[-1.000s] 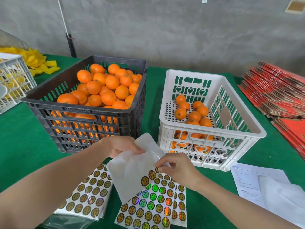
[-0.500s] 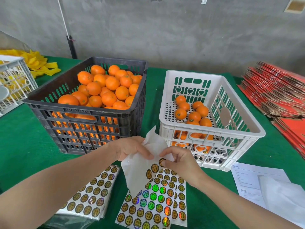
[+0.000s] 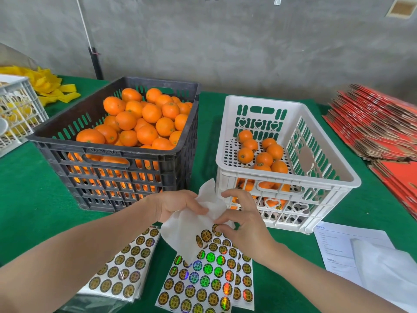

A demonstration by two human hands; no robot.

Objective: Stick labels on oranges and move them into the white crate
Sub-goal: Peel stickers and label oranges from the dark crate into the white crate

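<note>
A black crate point(image 3: 117, 154) at centre left is heaped with oranges point(image 3: 144, 123). To its right, the white crate point(image 3: 291, 184) has several oranges point(image 3: 264, 158) in it. In front of both crates, my left hand point(image 3: 178, 205) grips a crumpled white backing sheet point(image 3: 194, 227). My right hand point(image 3: 243, 224) pinches a round gold label point(image 3: 216, 228) at the sheet's edge. A sticker sheet point(image 3: 203, 281) with shiny round labels lies on the green table below my hands.
More label sheets point(image 3: 121, 267) lie at lower left. White papers point(image 3: 352, 249) lie at lower right, folded red cartons point(image 3: 379, 129) at far right. A white basket point(image 3: 15, 109) and yellow strips point(image 3: 47, 84) are at far left. A grey wall stands behind.
My left hand has crumpled the white backing sheet and drawn it up toward the crates. My right hand moved with it and now pinches a single label.
</note>
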